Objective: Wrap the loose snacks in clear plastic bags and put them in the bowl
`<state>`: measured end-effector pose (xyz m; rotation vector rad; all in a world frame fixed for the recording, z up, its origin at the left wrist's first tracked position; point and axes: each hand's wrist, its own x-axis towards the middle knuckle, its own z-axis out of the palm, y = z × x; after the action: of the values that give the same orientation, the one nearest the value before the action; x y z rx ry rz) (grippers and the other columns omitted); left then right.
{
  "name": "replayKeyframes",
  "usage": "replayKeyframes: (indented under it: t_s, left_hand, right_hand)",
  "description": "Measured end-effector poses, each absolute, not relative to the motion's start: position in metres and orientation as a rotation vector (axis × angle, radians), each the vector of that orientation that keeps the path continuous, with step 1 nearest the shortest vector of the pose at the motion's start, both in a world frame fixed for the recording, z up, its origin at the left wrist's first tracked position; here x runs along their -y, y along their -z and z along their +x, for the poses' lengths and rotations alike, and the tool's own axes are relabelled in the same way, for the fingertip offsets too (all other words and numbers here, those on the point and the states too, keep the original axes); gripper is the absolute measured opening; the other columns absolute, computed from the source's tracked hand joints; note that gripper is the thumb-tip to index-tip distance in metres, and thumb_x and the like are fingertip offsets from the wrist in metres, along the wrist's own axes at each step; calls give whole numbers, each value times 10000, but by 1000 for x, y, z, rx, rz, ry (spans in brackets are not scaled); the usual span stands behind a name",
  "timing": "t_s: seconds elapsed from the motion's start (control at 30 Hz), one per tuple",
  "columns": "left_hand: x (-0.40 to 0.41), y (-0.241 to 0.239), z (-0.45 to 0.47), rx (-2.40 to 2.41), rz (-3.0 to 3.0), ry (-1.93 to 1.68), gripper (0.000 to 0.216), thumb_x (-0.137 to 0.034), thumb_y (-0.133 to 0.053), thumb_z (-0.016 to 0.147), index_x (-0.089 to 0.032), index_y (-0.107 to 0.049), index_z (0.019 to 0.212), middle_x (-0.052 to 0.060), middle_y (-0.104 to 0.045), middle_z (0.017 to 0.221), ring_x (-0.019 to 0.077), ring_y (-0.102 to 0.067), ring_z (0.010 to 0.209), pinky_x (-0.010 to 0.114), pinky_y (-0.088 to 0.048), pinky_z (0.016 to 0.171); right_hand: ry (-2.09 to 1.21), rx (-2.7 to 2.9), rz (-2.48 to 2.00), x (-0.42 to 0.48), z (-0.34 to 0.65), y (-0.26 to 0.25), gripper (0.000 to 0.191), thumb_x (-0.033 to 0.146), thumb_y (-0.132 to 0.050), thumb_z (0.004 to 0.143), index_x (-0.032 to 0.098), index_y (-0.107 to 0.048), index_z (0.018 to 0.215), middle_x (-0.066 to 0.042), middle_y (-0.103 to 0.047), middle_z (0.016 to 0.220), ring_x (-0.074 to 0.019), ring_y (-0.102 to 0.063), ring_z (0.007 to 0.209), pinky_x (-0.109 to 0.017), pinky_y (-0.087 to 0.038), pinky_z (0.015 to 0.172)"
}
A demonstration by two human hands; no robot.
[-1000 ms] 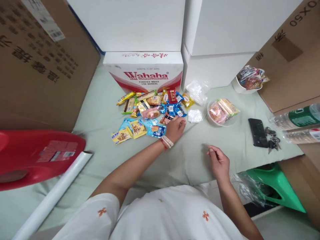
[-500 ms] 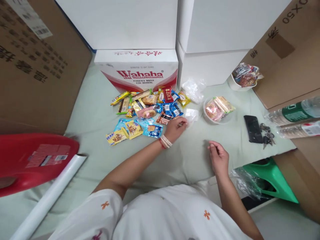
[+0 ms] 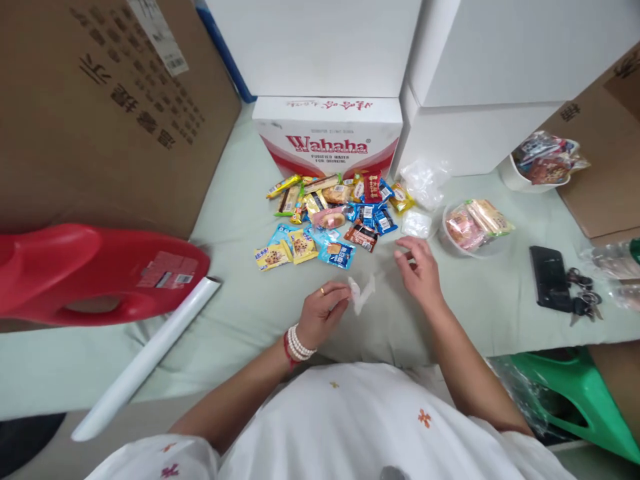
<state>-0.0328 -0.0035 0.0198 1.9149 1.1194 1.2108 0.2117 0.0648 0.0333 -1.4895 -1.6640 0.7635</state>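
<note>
My left hand (image 3: 326,313) pinches a small whitish see-through piece (image 3: 361,293), which looks like a thin plastic bag, above the cloth. To its right, my right hand (image 3: 420,272) holds nothing, fingers bent and apart. Just beyond those fingertips lies a flat stack of clear plastic (image 3: 417,223). Wrapped snacks are heaped farther back, among them a blue packet (image 3: 337,253), yellow cookie packets (image 3: 303,245) and a brown packet (image 3: 361,237). A round clear bowl (image 3: 483,248) with pink and yellow packets in it stands right of my right hand.
Behind the snacks stands a Wahaha carton (image 3: 330,150). Crumpled clear plastic (image 3: 425,183) and a white tub (image 3: 535,180) are at the back right. A phone (image 3: 550,277) and keys (image 3: 584,293) lie right. At left are a red jug (image 3: 125,273) and a white roll (image 3: 150,357).
My left hand has drawn back from the plastic stack toward me, bringing the whitish piece. My right hand has moved forward and left, its fingers opening. The camera view has shifted left.
</note>
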Motion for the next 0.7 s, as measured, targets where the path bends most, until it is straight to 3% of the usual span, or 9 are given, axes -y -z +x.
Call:
replayKeyframes:
  t_s: [0.1, 0.23, 0.33, 0.47, 0.7]
  left_hand:
    - [9, -21, -40, -1212, 1974, -1217, 195, -164, -567, 973, -243, -735, 1030, 52, -760, 1012, 150, -712, 895, 269, -561, 796]
    - [1, -22, -46, -1497, 1763, -1247, 156, -219, -566, 965, -239, -720, 945, 40, -755, 930, 162, -692, 823, 281, -543, 729]
    - [-3, -22, -48, -1536, 1682, -1211, 148, -264, -571, 951, -238, -706, 897, 36, -750, 887, 165, -679, 788, 284, -528, 698]
    - [3, -24, -37, -1462, 1718, -1154, 148, -265, -563, 954, -247, -702, 908, 44, -761, 929, 180, -699, 858, 313, -550, 776]
    - [0, -34, -47, -1402, 1943, -1048, 211, -226, -498, 995, -255, -708, 996, 61, -765, 1010, 185, -714, 928, 326, -568, 845]
  right_hand:
    - [-1161, 1806, -1194, -30, 190, -43, 402, 518, -643, 949, 266, -687, 1261, -92, -669, 1184, -197, -655, 954, -300, -562, 775]
    - [-1315, 1734, -1255, 3, 183, -35, 230, 436, -654, 960, 232, -750, 913, -24, -668, 791, -164, -619, 735, -282, -502, 716]
    - [-1288, 1662, -1335, 12, 187, -35, 239, 437, -648, 960, 232, -738, 879, -24, -659, 772, -173, -602, 727, -289, -484, 700]
    - [-1254, 1639, -1294, 9, 179, -44, 250, 466, -712, 904, 244, -731, 1019, -48, -686, 947, -196, -625, 852, -312, -501, 787]
    - [-1514, 1449, -1287, -12, 189, -47, 322, 521, -699, 901, 202, -681, 864, 0, -611, 770, -140, -539, 692, -258, -423, 642]
